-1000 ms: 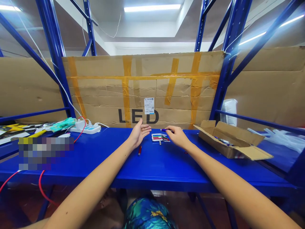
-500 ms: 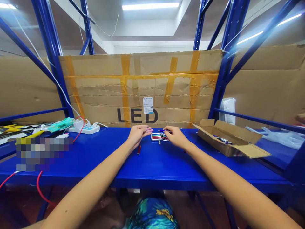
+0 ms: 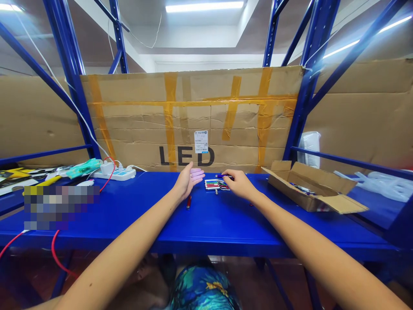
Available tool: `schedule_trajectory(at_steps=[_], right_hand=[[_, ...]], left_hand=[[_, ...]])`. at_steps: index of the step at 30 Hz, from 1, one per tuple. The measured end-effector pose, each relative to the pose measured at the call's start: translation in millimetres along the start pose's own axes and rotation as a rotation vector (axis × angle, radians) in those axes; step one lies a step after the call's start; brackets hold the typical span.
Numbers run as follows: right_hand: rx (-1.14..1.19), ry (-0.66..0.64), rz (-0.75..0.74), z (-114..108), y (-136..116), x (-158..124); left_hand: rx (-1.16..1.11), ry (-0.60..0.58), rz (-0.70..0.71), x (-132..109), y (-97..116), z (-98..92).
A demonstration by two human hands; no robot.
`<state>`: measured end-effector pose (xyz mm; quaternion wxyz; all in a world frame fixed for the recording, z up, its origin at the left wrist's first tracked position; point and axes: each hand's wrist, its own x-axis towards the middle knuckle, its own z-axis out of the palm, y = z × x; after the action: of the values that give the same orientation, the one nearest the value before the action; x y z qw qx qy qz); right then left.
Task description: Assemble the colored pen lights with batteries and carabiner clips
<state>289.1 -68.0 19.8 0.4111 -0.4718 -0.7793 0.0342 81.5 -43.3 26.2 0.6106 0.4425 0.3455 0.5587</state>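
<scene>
Resting palm-up and empty, left hand (image 3: 189, 179); right hand (image 3: 237, 183) pinching slim glossy pens (image 3: 215, 184).

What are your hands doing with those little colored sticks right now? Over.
Left hand open, palm up, empty. Right hand fingers on the row of colored sticks. One red stick apart by left wrist. Nothing in the way.

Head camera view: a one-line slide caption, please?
Right hand touches small colourful pens on blue metal shelf; left hand open.
</scene>
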Motion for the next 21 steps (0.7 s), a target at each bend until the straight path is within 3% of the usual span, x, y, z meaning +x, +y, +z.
schedule_trajectory(at_steps=[21], right_hand=[[0.011,-0.016,0.018,-1.0,1.3,0.3]], left_hand=[[0.039,-0.030,-0.017,-1.0,-0.8,0.9]])
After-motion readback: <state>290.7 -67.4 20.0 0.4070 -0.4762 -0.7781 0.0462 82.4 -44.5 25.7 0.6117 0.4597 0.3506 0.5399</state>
